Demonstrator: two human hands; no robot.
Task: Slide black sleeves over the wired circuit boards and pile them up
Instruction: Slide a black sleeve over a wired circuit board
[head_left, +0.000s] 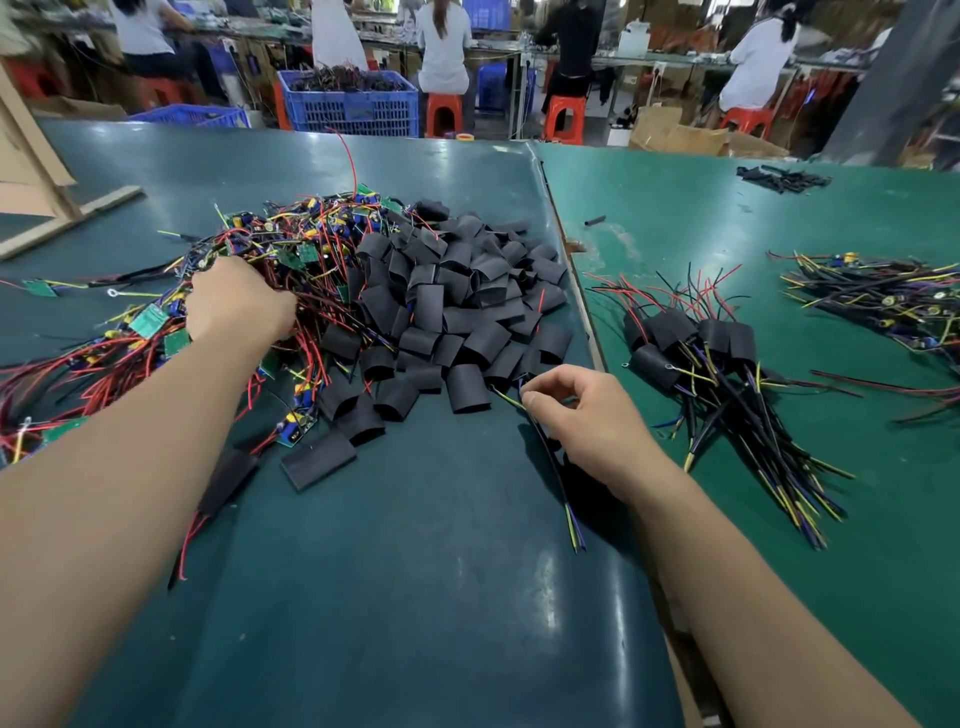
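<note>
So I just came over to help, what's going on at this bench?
A person is sleeving wired circuit boards. The left hand reaches into the tangle of bare boards, while the right hand pinches the wires of one unit beside the heap of black sleeves. A small pile of finished sleeved boards lies to the right.

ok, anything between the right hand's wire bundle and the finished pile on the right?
Nothing visible. The right hand pinches the wire bundle; bare green table lies between it and the finished pile.
</note>
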